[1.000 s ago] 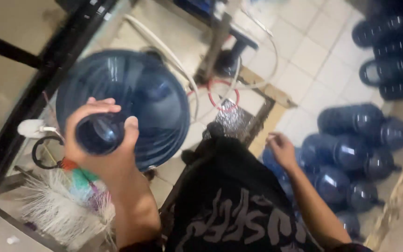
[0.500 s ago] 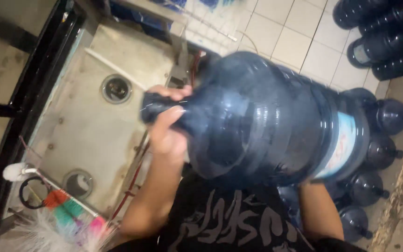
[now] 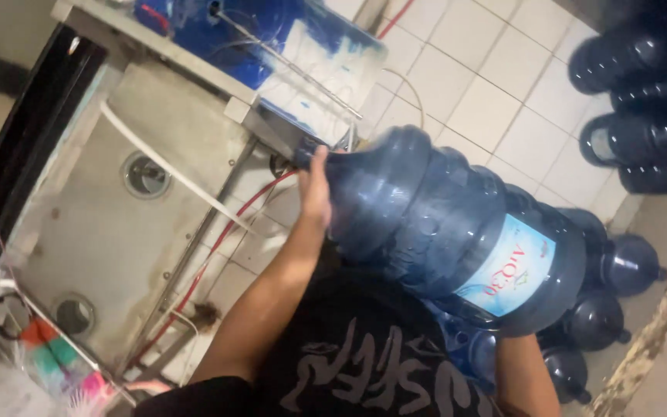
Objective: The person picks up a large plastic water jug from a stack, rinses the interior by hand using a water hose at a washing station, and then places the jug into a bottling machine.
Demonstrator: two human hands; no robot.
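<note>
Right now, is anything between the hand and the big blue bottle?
No. The left hand is already wrapped on the neck of the big blue bottle, touching it directly. The right hand is hidden beneath the bottle, so I can't tell there.

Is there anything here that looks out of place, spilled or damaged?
Nothing looks spilled or broken. The big blue water jug lies on its side, but the left hand holds its neck, so that is handling. The red hose runs loosely across the metal basin.
</note>
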